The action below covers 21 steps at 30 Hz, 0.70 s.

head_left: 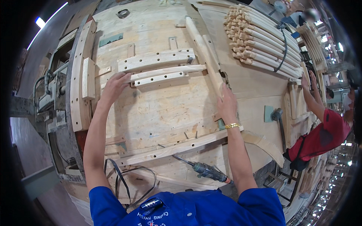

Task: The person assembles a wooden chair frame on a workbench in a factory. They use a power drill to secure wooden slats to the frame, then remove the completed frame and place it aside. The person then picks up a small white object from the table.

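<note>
My left hand [116,87] is closed around the left end of a slim wooden rail [169,70]. The rail's right end meets the side of a longer wooden post [201,47], though I cannot tell if it sits in a hole. My right hand [227,103] is closed on the near end of that post, which slants away to the far side. Two drilled wooden blocks flank the rail: a wider block [156,60] beyond it and a narrower block [160,78] on the near side. All lie over a pale plywood bench top [169,109].
A strapped bundle of spindles [264,41] lies far right, near a hammer [279,122]. A drilled strip [177,147] runs along the near side, with a power driver [209,171] and black cable [130,171]. Clamping machinery [56,90] stands left. A co-worker in red [320,133] works right.
</note>
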Each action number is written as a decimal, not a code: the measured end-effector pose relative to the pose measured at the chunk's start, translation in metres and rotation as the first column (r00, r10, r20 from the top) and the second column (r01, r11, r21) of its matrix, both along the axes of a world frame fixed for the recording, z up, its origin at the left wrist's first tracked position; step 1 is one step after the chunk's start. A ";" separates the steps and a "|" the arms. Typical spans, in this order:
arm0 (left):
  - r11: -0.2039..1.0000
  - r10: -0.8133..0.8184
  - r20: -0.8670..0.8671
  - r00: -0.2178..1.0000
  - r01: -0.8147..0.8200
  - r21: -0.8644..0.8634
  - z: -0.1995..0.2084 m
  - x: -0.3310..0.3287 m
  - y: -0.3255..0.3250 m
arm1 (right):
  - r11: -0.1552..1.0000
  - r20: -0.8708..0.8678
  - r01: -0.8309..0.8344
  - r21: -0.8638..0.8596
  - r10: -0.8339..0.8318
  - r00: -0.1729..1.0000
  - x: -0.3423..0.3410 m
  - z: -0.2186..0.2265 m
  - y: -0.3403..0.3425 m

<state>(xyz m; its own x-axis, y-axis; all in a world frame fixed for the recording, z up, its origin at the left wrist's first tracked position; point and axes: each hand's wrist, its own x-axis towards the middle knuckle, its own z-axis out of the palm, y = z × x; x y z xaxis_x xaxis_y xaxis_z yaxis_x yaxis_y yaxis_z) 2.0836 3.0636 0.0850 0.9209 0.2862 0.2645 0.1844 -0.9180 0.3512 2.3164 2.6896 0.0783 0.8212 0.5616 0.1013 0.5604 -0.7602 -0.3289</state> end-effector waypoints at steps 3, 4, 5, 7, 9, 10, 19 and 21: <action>0.999 -0.018 0.062 0.998 0.015 0.044 -0.005 -0.002 -0.002 | 0.995 0.167 -0.057 0.080 0.043 0.985 -0.005 0.005 0.015; 0.999 -0.012 0.060 0.998 0.009 0.051 -0.005 -0.004 -0.001 | 0.989 0.250 -0.093 0.115 0.062 0.966 -0.008 0.007 0.024; 0.998 -0.011 0.058 0.998 0.008 0.057 -0.005 -0.005 -0.001 | 0.968 0.240 -0.198 0.156 0.158 0.958 -0.011 0.014 0.041; 0.998 -0.013 0.046 0.999 0.010 0.061 -0.006 -0.003 -0.003 | 0.915 0.224 -0.358 0.183 0.316 0.922 -0.019 0.020 0.080; 0.998 -0.003 0.031 1.000 0.000 0.069 -0.005 -0.001 -0.003 | 0.881 0.233 -0.454 0.133 0.418 0.878 -0.034 0.019 0.120; 0.997 0.008 0.035 0.999 -0.011 0.082 -0.005 0.000 -0.005 | 0.870 0.245 -0.484 0.091 0.452 0.858 -0.043 0.017 0.135; 0.996 -0.034 0.135 0.990 0.022 0.088 0.012 0.015 -0.029 | 0.876 0.181 -0.481 -0.035 0.479 0.859 -0.054 -0.005 0.147; 0.998 -0.032 0.227 0.973 0.041 -0.038 0.017 0.045 -0.057 | 0.882 0.212 -0.471 -0.027 0.465 0.859 -0.048 -0.008 0.144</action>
